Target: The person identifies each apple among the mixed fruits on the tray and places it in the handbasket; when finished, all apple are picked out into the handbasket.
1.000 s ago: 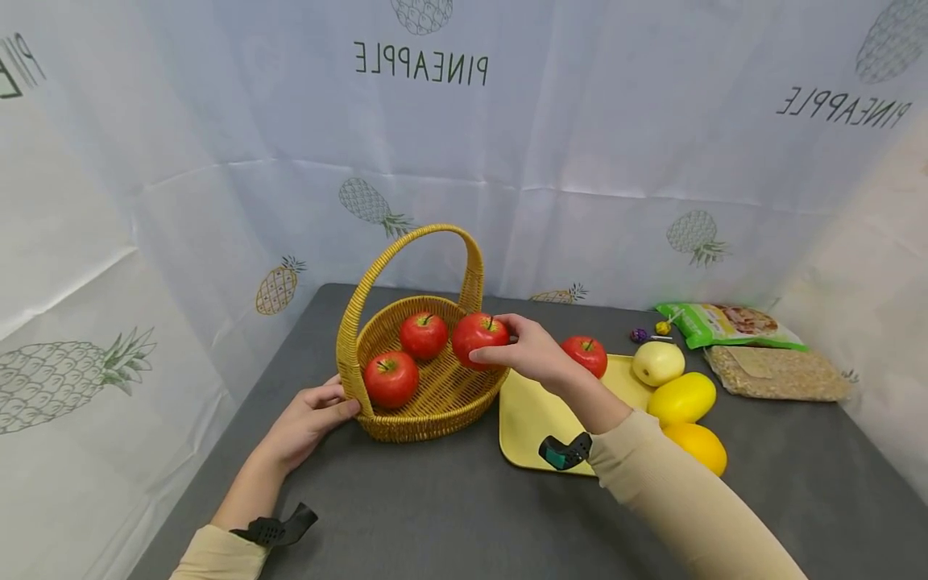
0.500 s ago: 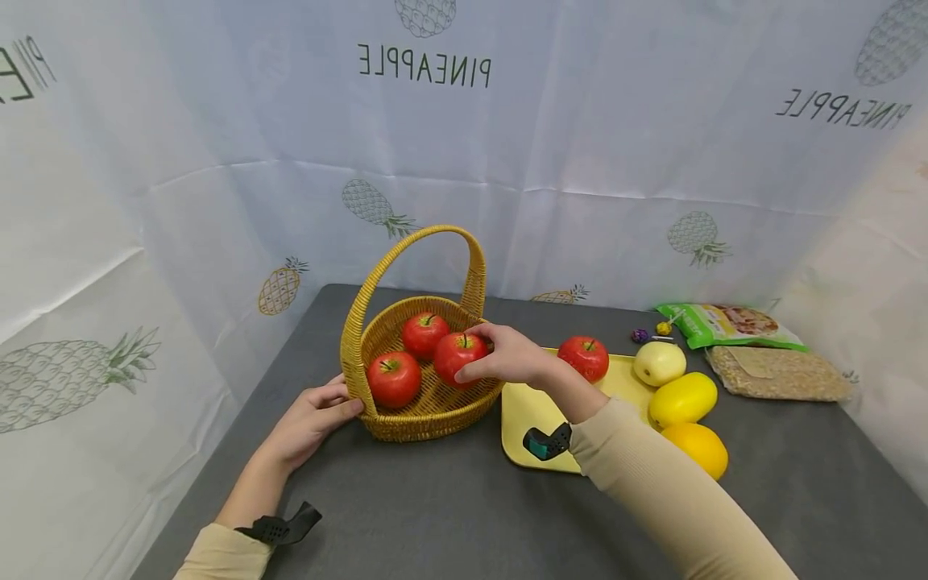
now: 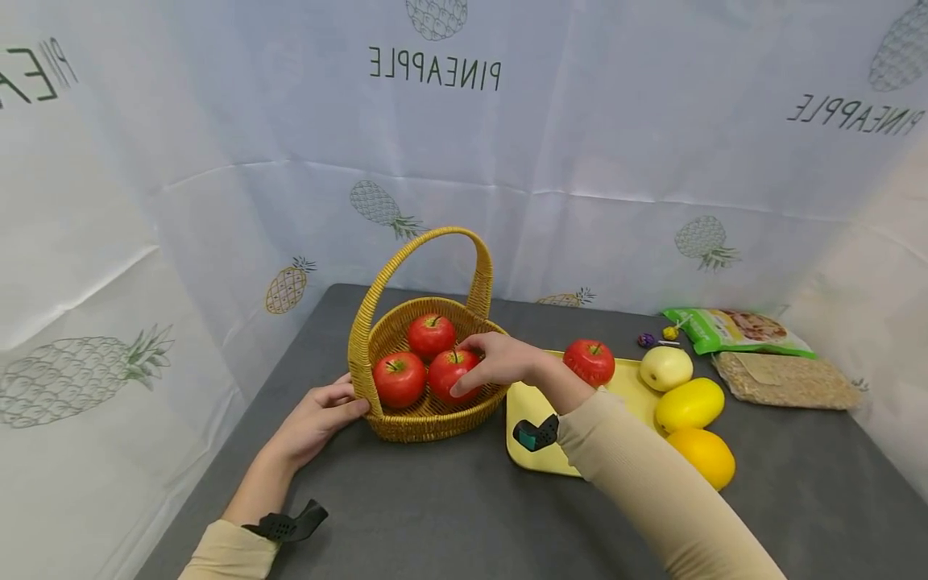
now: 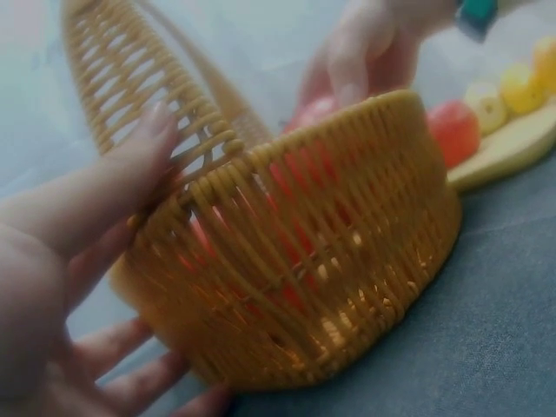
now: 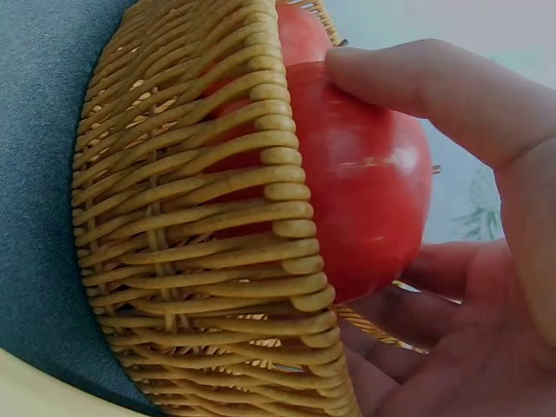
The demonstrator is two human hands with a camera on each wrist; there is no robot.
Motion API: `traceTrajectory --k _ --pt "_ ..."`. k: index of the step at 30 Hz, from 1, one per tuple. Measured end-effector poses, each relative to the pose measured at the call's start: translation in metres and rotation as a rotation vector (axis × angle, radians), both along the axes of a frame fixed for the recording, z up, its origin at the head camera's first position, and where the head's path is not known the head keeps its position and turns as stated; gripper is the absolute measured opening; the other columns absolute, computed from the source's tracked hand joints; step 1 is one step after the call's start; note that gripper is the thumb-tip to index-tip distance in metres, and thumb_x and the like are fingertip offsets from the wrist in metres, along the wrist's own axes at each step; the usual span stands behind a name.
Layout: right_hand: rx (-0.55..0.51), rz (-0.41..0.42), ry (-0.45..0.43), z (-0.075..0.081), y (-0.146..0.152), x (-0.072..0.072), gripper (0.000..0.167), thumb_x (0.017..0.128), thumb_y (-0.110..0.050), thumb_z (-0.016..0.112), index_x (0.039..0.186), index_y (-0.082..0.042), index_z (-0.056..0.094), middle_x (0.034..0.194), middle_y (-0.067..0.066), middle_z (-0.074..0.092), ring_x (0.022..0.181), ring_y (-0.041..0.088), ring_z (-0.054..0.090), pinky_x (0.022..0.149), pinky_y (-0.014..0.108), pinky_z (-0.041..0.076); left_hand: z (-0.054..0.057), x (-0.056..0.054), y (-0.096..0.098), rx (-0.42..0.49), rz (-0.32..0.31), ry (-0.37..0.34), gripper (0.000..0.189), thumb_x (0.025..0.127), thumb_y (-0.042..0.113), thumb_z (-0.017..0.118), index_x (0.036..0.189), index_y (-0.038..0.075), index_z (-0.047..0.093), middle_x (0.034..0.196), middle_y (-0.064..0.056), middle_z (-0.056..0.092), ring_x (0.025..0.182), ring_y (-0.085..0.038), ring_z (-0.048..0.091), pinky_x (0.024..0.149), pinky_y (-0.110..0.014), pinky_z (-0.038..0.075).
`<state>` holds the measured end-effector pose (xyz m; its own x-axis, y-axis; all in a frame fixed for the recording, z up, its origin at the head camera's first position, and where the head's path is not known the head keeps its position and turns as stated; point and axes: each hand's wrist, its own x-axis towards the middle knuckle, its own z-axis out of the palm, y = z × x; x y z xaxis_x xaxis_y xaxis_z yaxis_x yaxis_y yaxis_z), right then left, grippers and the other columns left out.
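Note:
My right hand (image 3: 500, 361) holds a red apple (image 3: 448, 374) inside the yellow wicker basket (image 3: 416, 431). In the right wrist view, the thumb lies on this apple (image 5: 360, 187) just over the woven rim, with the other fingers around its far side. Two more red apples sit in the basket, a front-left apple (image 3: 399, 380) and a rear apple (image 3: 431, 334). My left hand (image 3: 312, 423) holds the basket's left end, with its thumb against the handle base; in the left wrist view, its lower fingers touch the woven side (image 4: 287, 287). Some left fingertips are hidden.
Right of the basket lies a yellow tray (image 3: 532, 459) with another red apple (image 3: 590, 362). By its right side are a pale round fruit (image 3: 665, 368), a yellow oval fruit (image 3: 690, 404) and an orange-yellow fruit (image 3: 702, 457). A green bag (image 3: 739, 330), grain pack (image 3: 786, 380) and lollipops (image 3: 669, 332) lie behind.
My right hand has brought its apple from the basket's right rim leftward and down, beside the front-left apple. The left hand has stayed at the basket's end. The head view has shifted slightly.

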<state>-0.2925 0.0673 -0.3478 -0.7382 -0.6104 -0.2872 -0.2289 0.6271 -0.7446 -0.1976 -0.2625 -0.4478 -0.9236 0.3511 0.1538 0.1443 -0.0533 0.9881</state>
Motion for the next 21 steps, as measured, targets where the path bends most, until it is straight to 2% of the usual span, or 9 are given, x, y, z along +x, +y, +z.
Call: traceTrajectory --k 6,12,21 --pt "-0.003 0.078 -0.019 -0.001 -0.005 -0.005 0.072 0.077 -0.032 0.089 0.137 -0.009 0.058 0.124 0.001 0.061 0.111 0.02 0.058 0.09 0.038 0.053 0.0 0.0 0.001 0.005 -0.002 0.0 0.019 0.1 0.003 0.065 0.116 -0.003 0.073 0.164 -0.024 0.021 0.153 -0.041 0.004 0.101 -0.026 0.048" --pt "0.053 0.17 -0.03 0.0 -0.01 -0.011 0.069 0.076 -0.031 0.091 0.135 -0.01 0.061 0.124 -0.002 0.061 0.111 0.018 0.057 0.092 0.036 0.052 0.001 0.001 0.0 -0.002 0.008 -0.003 0.019 0.099 0.004 0.066 0.115 -0.002 0.073 0.164 -0.024 0.022 0.153 -0.04 0.003 0.101 -0.025 0.047" --pt "0.148 0.221 -0.031 0.007 -0.018 -0.012 0.072 0.074 -0.035 0.093 0.134 -0.013 0.061 0.125 -0.003 0.06 0.114 0.017 0.055 0.093 0.035 0.051 0.003 0.002 0.001 -0.01 0.018 -0.004 0.019 0.099 0.004 0.067 0.115 -0.003 0.073 0.163 -0.024 0.024 0.154 -0.04 0.004 0.101 -0.025 0.047"
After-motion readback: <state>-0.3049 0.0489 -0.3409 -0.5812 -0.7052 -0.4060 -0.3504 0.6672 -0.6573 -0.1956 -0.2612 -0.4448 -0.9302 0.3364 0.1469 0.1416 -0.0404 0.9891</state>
